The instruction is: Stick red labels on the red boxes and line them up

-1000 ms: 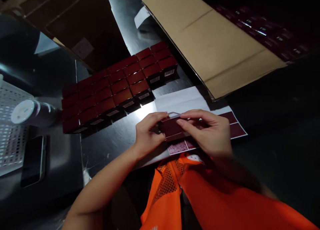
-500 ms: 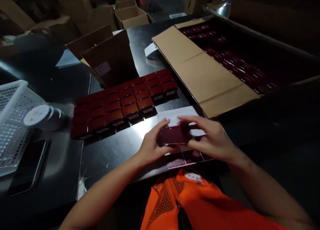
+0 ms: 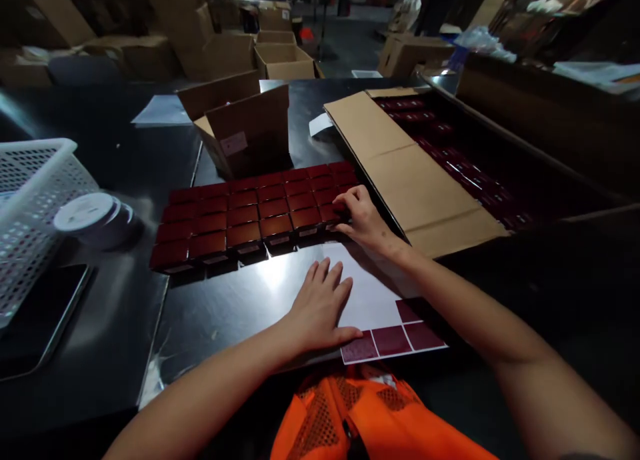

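Several small dark red boxes [image 3: 250, 217] stand in rows on the black table. My right hand [image 3: 364, 219] rests on a red box [image 3: 334, 213] at the right end of the front row, fingers curled over it. My left hand [image 3: 323, 307] lies flat, fingers apart, on a white sticker sheet [image 3: 370, 293]. A few dark red labels [image 3: 395, 340] remain at the sheet's near edge.
A large open carton [image 3: 425, 187] with more red boxes inside lies to the right. A small brown carton [image 3: 245, 130] stands behind the rows. At the left are a white mesh basket [image 3: 30, 200], a tape roll [image 3: 93, 217] and a phone [image 3: 35, 320].
Both hands held one red box above the sticker sheet. Now my right hand has carried it to the rows' right end, and my left hand has dropped flat onto the sheet.
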Demonstrator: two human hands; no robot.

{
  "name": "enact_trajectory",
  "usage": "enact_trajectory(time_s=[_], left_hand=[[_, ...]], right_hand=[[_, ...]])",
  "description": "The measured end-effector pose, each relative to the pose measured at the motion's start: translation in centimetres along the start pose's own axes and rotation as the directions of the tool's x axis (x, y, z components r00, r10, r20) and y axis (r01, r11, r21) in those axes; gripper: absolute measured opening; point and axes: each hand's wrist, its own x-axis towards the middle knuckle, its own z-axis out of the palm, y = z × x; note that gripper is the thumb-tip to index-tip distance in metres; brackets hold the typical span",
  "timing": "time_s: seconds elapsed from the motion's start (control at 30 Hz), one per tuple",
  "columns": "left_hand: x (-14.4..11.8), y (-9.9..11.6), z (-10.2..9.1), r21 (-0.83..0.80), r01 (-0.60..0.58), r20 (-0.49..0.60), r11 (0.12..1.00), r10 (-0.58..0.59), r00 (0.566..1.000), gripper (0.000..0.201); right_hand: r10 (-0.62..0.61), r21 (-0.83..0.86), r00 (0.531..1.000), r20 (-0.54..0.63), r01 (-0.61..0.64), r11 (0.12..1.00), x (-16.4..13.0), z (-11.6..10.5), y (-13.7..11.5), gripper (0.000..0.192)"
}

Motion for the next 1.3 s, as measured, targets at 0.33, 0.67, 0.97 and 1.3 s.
enact_trajectory(time_s=[0.33,0.67,0.97,1.3], left_hand=[[-0.1,-0.4,-0.7,0.050,-0.002,-0.017,0.999,0.003,1.000,0.073],[0.6,0.9,0.1,-0.032,-0.149,0.075,0.988,0.151,0.986,0.090],[1.2,1.0,1.4,-0.029,-0.032,0.031,0.999,0.033,0.999,0.082],[1.6,1.8,-0.2,0.052,-0.074,0.039,0.996,0.072,0.997,0.087]], right_hand=[[-0.057,0.044,0.998,0.027,0.056,0.997,-7.1,-7.9,-2.4,0.040],[0.102,-0.032,0.978,0.180,-0.098,0.995,-21.5,-9.0,1.6,0.042],[-0.149,-0.237,0.988,-0.048,0.134,0.962,-21.7,-6.6,2.9,0.031],[-0.094,-0.124,0.972,-0.215,0.068,0.990,-22.5,-5.3,4.6,0.042]])
